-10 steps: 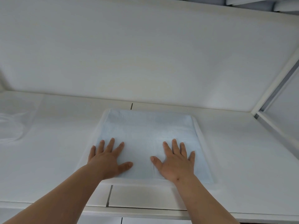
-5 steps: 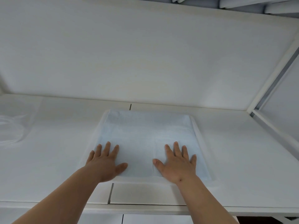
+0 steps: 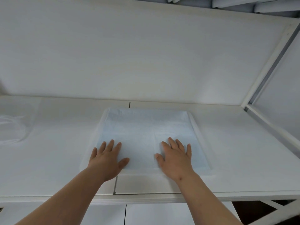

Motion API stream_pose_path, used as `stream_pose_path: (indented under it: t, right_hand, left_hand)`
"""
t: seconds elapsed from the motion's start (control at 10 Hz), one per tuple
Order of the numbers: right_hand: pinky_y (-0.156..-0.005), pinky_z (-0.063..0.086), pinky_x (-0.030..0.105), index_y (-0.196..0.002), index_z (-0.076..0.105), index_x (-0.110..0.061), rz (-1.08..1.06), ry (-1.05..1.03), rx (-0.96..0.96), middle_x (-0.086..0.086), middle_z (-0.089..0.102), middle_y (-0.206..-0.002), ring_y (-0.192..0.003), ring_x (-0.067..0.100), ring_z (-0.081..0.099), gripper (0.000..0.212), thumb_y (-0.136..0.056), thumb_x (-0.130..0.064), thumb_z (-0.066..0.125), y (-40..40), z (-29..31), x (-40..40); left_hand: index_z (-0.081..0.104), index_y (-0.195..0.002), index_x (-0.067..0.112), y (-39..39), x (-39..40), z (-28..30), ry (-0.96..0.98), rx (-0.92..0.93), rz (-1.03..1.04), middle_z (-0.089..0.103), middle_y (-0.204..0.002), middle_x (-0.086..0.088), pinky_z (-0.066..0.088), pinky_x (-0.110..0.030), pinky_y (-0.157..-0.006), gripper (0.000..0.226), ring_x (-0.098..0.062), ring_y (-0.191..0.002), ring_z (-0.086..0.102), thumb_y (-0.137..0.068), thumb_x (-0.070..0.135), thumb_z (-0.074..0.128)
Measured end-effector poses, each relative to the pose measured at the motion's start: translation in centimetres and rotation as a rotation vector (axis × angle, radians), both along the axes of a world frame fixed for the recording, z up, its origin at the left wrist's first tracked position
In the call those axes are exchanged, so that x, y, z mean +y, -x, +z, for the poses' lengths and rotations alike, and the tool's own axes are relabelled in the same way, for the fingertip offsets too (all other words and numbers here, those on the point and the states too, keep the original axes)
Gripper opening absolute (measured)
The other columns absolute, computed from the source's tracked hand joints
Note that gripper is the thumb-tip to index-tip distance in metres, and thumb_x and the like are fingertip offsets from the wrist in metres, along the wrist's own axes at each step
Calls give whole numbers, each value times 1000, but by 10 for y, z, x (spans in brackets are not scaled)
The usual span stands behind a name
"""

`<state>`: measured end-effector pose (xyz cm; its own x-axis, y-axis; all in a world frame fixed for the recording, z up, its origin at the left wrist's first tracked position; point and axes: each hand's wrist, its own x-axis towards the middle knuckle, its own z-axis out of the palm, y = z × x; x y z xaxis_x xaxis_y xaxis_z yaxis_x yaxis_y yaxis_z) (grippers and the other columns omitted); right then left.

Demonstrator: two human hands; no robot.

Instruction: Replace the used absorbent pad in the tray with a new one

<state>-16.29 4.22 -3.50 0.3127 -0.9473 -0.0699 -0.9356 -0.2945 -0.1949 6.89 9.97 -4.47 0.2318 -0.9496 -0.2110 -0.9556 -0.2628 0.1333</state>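
While flat on the pale blue absorbent pad (image 3: 146,127), my left hand (image 3: 106,157) and right hand (image 3: 176,157), fingers spread, gripping nothing.

Two bare forearms, no sleeves, left grip (image 3: 107,157), right grip (image 3: 176,157) — seemingly ringless

From my head view the light is soft, even and cool, leaving white surfaces nearly without contrast. I see only faint shadows under each hand, left hand (image 3: 107,157) and right hand (image 3: 176,157). The pale pad (image 3: 146,127) barely separates from the desk (image 3: 235,143). Straight edges bow toward the frame's corners, and detail is slightly soft.
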Motion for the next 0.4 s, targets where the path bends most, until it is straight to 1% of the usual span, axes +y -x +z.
stream_pose_path:
  t: [0.4]
  right_hand:
    - [-118, -12, 46, -146, 34, -30, 88, 87, -141, -6, 18, -160, -150, 16, 0, 49, -99, -45, 36, -3, 26, 23]
  left_hand:
    - [5, -153, 34, 15, 17, 12, 68, 19, 0, -3, -162, 8, -4, -47, -120, 71, -18, -149, -7, -93, 63, 30]
